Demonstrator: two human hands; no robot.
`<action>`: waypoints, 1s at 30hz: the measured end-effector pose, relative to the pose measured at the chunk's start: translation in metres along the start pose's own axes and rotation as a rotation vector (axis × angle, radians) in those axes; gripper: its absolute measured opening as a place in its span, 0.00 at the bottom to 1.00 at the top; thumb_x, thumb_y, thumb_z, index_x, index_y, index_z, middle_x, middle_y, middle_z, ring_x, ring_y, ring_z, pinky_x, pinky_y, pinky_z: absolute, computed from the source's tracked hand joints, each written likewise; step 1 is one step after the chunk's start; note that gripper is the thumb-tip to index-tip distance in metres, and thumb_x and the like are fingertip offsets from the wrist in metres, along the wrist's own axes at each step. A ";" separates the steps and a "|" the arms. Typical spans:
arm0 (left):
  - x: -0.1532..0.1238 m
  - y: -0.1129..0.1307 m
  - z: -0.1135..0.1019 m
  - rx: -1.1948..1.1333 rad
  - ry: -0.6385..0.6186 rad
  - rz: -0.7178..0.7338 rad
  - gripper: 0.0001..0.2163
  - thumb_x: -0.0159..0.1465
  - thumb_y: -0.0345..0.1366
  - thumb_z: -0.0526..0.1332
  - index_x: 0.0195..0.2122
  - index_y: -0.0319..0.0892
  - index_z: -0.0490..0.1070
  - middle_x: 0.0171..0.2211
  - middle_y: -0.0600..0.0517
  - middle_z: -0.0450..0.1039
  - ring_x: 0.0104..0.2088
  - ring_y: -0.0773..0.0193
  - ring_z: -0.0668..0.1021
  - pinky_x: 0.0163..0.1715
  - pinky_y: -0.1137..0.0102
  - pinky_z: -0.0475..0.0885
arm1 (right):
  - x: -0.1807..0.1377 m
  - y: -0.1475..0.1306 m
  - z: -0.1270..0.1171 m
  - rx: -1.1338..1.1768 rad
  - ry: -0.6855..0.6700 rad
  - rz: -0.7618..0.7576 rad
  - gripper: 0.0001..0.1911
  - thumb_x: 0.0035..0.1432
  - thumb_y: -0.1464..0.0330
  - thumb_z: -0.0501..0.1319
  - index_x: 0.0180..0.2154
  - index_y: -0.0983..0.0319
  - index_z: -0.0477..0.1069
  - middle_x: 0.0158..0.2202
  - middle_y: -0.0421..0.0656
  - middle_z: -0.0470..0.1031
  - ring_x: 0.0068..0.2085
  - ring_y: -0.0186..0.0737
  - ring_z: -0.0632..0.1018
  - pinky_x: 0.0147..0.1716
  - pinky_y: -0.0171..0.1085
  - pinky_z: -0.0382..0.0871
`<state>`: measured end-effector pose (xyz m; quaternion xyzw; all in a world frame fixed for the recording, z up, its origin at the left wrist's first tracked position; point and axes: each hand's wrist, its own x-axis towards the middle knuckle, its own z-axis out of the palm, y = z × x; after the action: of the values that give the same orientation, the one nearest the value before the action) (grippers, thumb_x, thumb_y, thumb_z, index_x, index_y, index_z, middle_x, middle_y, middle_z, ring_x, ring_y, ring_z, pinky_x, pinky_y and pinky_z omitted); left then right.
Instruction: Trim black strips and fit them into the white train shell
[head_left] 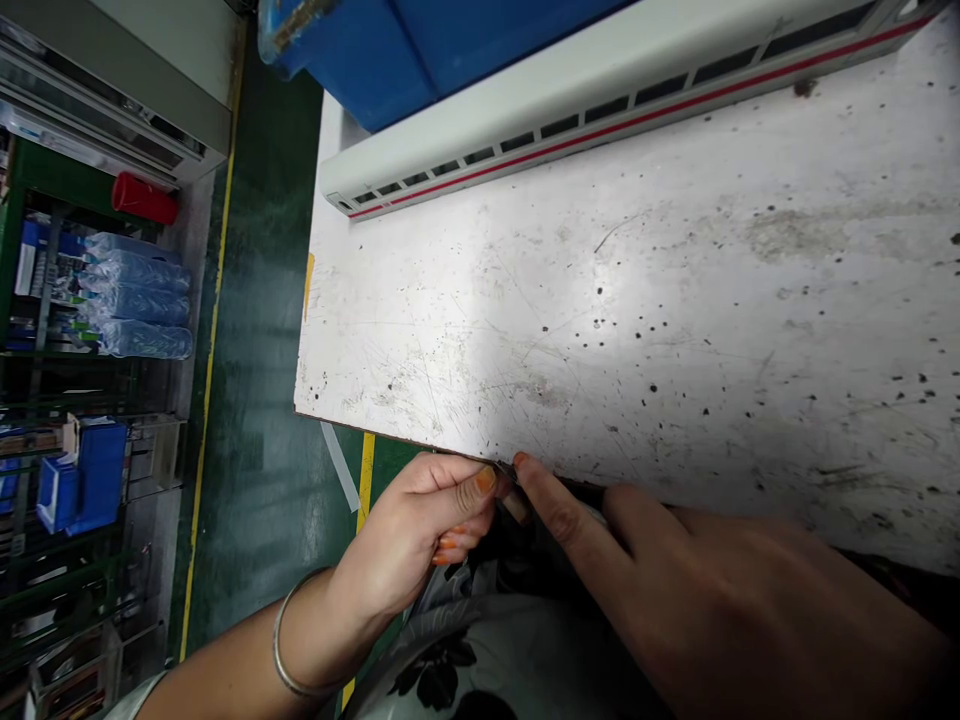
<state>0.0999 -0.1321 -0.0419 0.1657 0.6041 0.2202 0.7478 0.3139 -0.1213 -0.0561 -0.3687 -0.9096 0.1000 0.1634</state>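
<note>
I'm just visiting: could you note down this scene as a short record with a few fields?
Left hand: at the bench edge, metal bangle on the wrist
Right hand: fingertip at the same edge
Between hands: small item, too small to identify
Surface: scratched, speckled metal bench
On bench: white model train body, red stripe
Beyond: blue plastic bin

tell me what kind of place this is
Most likely a factory workshop. A scratched, spotted workbench holds a white model train body with a red stripe, the green floor has a yellow lane line, and blue parts bins sit on a nearby rack.
</note>
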 end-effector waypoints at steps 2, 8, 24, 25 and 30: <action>0.000 0.000 0.000 -0.001 -0.003 0.003 0.21 0.64 0.44 0.63 0.21 0.39 0.58 0.18 0.60 0.49 0.19 0.75 0.50 0.17 0.76 0.44 | 0.001 -0.001 0.001 -0.011 -0.001 0.005 0.24 0.60 0.73 0.56 0.58 0.63 0.70 0.20 0.37 0.63 0.14 0.35 0.62 0.12 0.37 0.55; 0.000 0.002 0.001 0.003 -0.012 0.013 0.20 0.65 0.42 0.62 0.20 0.39 0.58 0.18 0.60 0.49 0.18 0.76 0.51 0.17 0.77 0.44 | 0.003 -0.004 0.003 -0.039 -0.012 0.006 0.24 0.61 0.73 0.54 0.58 0.64 0.70 0.20 0.38 0.62 0.14 0.37 0.61 0.13 0.38 0.52; 0.000 -0.001 0.001 -0.005 0.017 0.015 0.20 0.64 0.44 0.63 0.21 0.39 0.60 0.18 0.59 0.49 0.19 0.75 0.51 0.17 0.77 0.44 | 0.002 -0.003 0.001 -0.051 -0.035 -0.082 0.29 0.59 0.78 0.45 0.59 0.72 0.67 0.21 0.40 0.61 0.14 0.37 0.63 0.10 0.35 0.56; 0.000 -0.001 0.001 -0.002 0.020 0.015 0.20 0.64 0.44 0.64 0.21 0.39 0.60 0.18 0.59 0.49 0.19 0.75 0.51 0.17 0.77 0.44 | 0.002 -0.003 0.001 -0.056 -0.024 -0.090 0.29 0.58 0.79 0.45 0.59 0.72 0.67 0.21 0.40 0.60 0.14 0.37 0.63 0.10 0.35 0.55; -0.001 -0.002 0.000 0.006 0.017 0.023 0.20 0.64 0.43 0.63 0.21 0.39 0.60 0.18 0.60 0.48 0.19 0.75 0.50 0.16 0.77 0.43 | 0.001 -0.004 0.002 -0.086 -0.006 -0.093 0.29 0.58 0.76 0.49 0.60 0.70 0.67 0.20 0.39 0.61 0.15 0.38 0.62 0.11 0.35 0.54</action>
<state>0.1001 -0.1340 -0.0416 0.1731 0.6091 0.2284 0.7395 0.3102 -0.1235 -0.0570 -0.3326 -0.9296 0.0544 0.1493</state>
